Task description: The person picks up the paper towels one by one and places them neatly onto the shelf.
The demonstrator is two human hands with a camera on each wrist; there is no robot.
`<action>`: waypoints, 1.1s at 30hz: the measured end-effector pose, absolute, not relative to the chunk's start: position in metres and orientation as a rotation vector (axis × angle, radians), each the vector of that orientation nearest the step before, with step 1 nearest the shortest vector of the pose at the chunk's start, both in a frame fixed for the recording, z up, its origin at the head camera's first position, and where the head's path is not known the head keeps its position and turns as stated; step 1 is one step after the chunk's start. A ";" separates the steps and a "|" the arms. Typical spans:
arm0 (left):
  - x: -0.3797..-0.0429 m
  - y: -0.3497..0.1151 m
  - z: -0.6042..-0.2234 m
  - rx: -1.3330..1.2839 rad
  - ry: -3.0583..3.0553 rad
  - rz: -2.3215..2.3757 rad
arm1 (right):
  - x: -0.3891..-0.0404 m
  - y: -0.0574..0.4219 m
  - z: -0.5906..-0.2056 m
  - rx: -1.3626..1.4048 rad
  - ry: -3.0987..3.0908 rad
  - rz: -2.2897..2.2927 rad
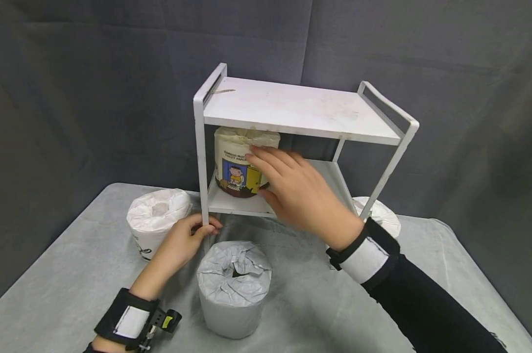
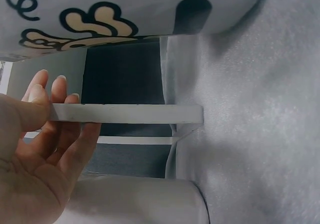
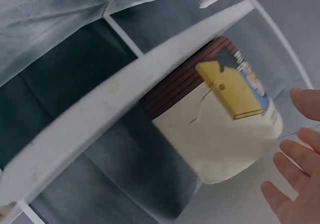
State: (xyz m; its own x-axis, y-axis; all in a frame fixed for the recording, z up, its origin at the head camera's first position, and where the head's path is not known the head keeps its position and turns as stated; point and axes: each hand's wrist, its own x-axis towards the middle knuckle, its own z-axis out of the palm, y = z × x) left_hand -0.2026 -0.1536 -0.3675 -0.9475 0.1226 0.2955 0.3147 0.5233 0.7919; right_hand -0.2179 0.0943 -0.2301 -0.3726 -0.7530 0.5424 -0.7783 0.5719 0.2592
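Right hand [image 1: 299, 191]: fingers extended and slightly parted, holding nothing. They stand just in front of one cream-wrapped roll [image 1: 230, 147]; the right wrist view shows a gap between them and the wrapper.

Left hand [image 1: 187, 239]: thumb and fingers pinch one white post [image 1: 201, 157], the near left one, below the lower shelf [image 1: 224, 205].

The cream-wrapped roll stands upright at the left end of that shelf, its printed picture facing near. The rack [image 1: 288, 103] counts two levels and two raised side handles, left and right.

Paper rolls total four: one on the lower shelf, three on the table [image 1: 292, 309]. Of those three, the left roll [image 1: 147, 225] stands beside the left hand and bears a dark print; the near roll [image 1: 232, 316] is upright in front of the rack; the right roll [image 1: 382, 220] is partly hidden behind a post and the right arm.

Wristbands: two, black with a white patch, one per wrist. A dark grey curtain [image 1: 116, 98] hangs at the far side.
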 end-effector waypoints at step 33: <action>-0.200 -0.154 -0.365 -0.378 -2.570 -1.388 | -0.129 0.084 -0.302 1.436 -2.119 0.122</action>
